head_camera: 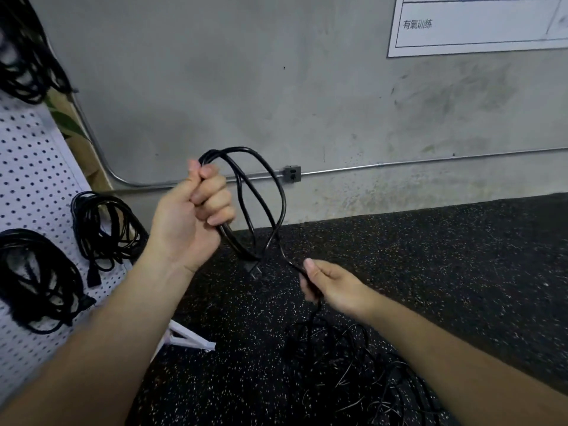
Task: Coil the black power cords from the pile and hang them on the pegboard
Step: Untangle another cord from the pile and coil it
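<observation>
My left hand (pixel 196 210) grips a few loops of a black power cord (pixel 276 186) held up in front of the wall. The cord's plug (pixel 253 269) dangles under the loops. My right hand (pixel 329 285) pinches the same cord lower down, to the right of the plug. From there the cord drops to a tangled pile of black cords (pixel 353 364) on the floor. The white pegboard (pixel 33 167) stands at the left with several coiled cords hanging on it, such as one coil (pixel 104 229) near its right edge and another coil (pixel 37 278) lower left.
The floor (pixel 445 272) is black speckled rubber. A grey concrete wall (pixel 246 87) rises behind, with a metal conduit and a junction box (pixel 291 173). A white sign (pixel 476 23) hangs top right. The pegboard's white foot (pixel 190 338) juts onto the floor.
</observation>
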Available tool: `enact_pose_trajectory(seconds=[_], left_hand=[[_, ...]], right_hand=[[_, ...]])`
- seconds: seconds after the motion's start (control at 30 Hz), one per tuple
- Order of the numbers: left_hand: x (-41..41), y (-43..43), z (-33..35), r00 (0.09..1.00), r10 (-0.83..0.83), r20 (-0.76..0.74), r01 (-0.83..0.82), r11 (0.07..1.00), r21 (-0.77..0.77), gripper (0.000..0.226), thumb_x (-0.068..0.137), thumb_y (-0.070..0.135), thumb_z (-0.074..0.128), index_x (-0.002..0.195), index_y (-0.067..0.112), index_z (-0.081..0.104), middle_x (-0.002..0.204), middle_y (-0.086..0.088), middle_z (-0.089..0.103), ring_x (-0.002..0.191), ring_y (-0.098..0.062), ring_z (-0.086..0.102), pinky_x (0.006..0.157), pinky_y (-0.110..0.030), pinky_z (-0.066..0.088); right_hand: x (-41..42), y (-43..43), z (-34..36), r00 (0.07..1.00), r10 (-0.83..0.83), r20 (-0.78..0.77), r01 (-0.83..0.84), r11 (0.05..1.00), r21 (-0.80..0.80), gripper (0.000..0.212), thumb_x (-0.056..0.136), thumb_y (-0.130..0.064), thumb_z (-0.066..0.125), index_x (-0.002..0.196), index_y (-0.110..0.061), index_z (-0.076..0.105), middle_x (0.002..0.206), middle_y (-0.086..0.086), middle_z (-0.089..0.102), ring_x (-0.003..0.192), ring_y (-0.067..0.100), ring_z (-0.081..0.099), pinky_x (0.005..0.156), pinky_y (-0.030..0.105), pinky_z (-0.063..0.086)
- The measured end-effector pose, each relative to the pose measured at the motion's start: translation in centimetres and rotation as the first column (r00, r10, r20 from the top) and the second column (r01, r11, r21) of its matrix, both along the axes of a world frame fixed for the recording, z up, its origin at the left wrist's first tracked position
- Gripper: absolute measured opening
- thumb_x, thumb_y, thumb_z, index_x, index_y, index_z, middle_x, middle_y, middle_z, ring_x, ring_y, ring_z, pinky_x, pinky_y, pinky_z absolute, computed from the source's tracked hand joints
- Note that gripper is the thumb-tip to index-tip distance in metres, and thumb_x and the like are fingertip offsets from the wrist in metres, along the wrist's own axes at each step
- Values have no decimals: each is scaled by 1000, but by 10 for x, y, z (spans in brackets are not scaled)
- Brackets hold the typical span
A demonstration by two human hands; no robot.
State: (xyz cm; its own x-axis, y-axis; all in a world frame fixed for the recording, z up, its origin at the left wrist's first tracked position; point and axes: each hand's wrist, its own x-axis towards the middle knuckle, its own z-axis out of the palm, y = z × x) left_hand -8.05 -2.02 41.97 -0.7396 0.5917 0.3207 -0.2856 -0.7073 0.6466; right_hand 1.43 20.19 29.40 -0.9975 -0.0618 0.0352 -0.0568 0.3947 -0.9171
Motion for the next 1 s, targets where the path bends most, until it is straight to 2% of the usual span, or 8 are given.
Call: enact_pose_trajectory(seconds=[0.17,0.33,0.43,0.57,0.7,0.83,0.93,1.0], left_hand=[[-13,-20,6,984,162,72,-166,984,66,41,109,40,35,79,20,53,57,9,28,43,-6,22,41,-18,26],[-24,-39,7,957,272,104,-278,959,50,40,110,40,35,78,21,51,56,10,27,43,-7,21,41,-21,26],[-22,-38,8,943,327,66,-329,944,12,38,109,43,34,80,22,49,56,11,26,44,-6,20,42,-20,23],[-20,-25,5,912,404,-75,-410,905,-110,38,109,44,31,83,21,47,60,10,25,49,-6,20,46,-19,24],[-17,-14,-5,863,426,-273,-498,809,-311,33,110,36,31,88,16,46,61,6,31,52,-9,23,50,-23,24],[-5,4,-26,818,267,-510,-537,672,-510,30,112,28,31,91,12,47,61,2,47,54,-13,43,54,-28,31],[16,23,-35,792,106,-602,-540,581,-608,32,111,30,33,92,13,52,70,2,66,65,-13,62,58,-27,46],[32,34,-40,748,19,-663,-585,491,-645,34,109,35,34,90,18,56,73,9,69,68,-5,62,67,-21,49]], right_hand=[[10,-4,-42,978,94,184,-144,949,282,56,98,-65,22,90,-21,55,79,-7,55,71,5,49,75,22,45],[17,27,-57,967,-26,253,-77,919,388,53,100,-62,21,96,-27,61,95,-7,65,88,7,57,88,28,48],[23,39,-56,962,-36,271,-90,894,439,52,100,-60,25,94,-23,60,88,-7,62,77,2,53,80,21,47],[23,29,-29,995,-12,103,-35,898,438,40,100,-58,30,89,-23,45,73,-7,44,64,5,40,69,31,48],[28,2,22,996,83,-18,-56,808,587,29,106,-49,30,97,-26,44,69,-8,48,57,4,41,56,24,37],[39,-19,63,976,154,-152,-13,740,672,23,108,-42,32,105,-28,50,96,-11,53,83,6,55,79,32,50],[36,-23,77,918,163,-361,122,750,650,27,106,-40,37,112,-25,60,99,-10,58,88,11,58,81,36,51],[32,-23,80,896,154,-417,137,796,589,21,105,-35,46,109,-25,64,93,-8,66,85,14,61,78,37,52]])
